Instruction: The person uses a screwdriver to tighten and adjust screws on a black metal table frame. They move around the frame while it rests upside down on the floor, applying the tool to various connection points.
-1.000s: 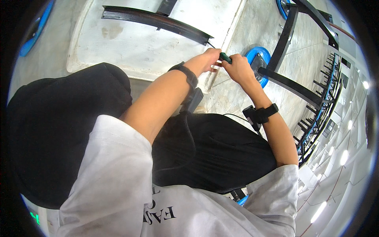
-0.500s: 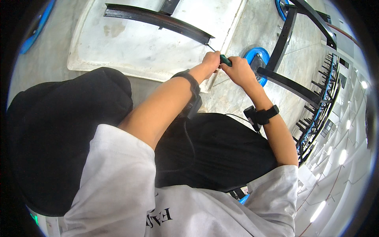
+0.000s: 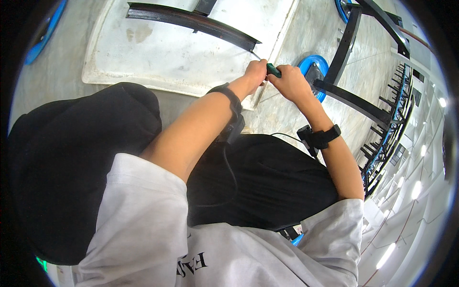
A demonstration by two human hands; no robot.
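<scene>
A screwdriver (image 3: 272, 70) with a green and black handle is gripped by both my hands. My right hand (image 3: 292, 82) is closed round the rear of the handle. My left hand (image 3: 255, 75) is closed near the front of the handle, partly hiding the shaft. The thin shaft points up and left to the right end of a black metal bar (image 3: 201, 25), where the tip meets or nearly meets it. That bar lies across a white board (image 3: 158, 57), and a second black piece (image 3: 205, 6) joins it from behind.
Right of the board stands a black metal frame (image 3: 343, 52) with blue-rimmed wheels (image 3: 315, 71). A long rack (image 3: 389, 122) with black prongs runs along the far right. Another blue curved edge (image 3: 45, 36) shows at the upper left. My black-clad legs (image 3: 81, 162) are close below the board.
Both hands keep their hold on the screwdriver. My right hand and forearm have shifted very slightly up and right; the bar appears unmoved.
</scene>
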